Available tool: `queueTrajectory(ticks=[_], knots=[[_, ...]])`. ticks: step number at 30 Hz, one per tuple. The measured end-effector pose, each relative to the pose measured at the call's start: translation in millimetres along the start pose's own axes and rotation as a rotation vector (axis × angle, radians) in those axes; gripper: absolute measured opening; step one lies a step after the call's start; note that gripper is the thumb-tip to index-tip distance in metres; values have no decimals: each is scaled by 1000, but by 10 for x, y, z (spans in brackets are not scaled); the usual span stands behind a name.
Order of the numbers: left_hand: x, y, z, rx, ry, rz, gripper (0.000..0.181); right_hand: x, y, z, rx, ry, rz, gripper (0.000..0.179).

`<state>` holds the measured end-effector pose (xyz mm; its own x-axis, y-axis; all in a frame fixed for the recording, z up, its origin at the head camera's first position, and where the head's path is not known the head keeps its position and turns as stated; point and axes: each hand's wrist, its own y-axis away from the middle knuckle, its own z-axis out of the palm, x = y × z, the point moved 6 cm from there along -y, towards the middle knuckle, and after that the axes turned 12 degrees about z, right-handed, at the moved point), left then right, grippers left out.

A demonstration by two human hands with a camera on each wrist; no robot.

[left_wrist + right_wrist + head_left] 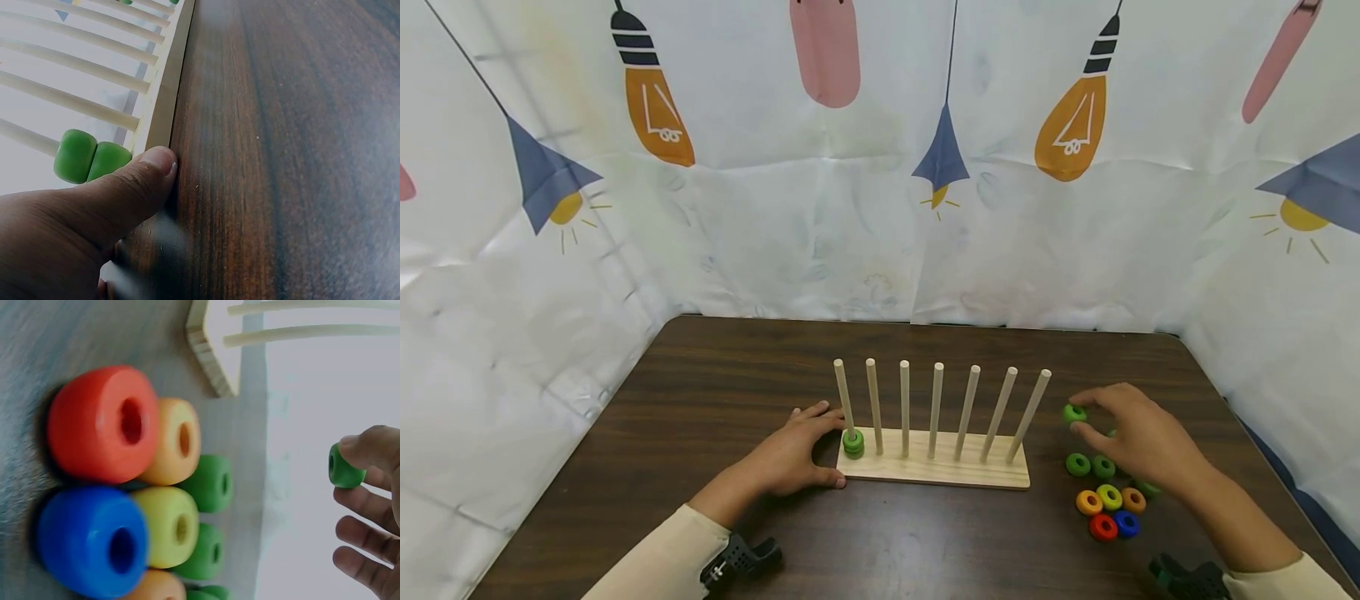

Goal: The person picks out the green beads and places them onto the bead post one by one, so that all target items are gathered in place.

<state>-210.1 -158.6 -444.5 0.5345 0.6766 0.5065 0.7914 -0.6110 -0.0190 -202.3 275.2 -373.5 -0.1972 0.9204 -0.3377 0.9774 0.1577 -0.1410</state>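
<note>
Right hand pinches a green bead, held right of the rack, above the bench. Rack's long axis runs left-right; left hand grips its left end. Leftmost peg, carrying two green beads, sits well left of the pinched bead, so left hand is nearer that peg.

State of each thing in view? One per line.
Peg rack, upright on the table
Leftmost peg, loaded with two green beads
Other six pegs, bare
Held green bead, off the table
Right grip, pinching that bead
Left grip, thumb against the rack's front edge
Red bead, loose
Blue bead, loose
Yellow bead, loose
Two orange beads, loose
Remaining green beads, loose, some partly hidden
</note>
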Motion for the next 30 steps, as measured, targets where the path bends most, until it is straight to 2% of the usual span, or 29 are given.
queueTrajectory(ticks=[18,30], knots=[[4,9,-1,2,4,3,74,-300,45,-399,183,25,-157,38],[2,2,2,-3,-12,-5,74,-467,55,-625,206,17,-199,40]])
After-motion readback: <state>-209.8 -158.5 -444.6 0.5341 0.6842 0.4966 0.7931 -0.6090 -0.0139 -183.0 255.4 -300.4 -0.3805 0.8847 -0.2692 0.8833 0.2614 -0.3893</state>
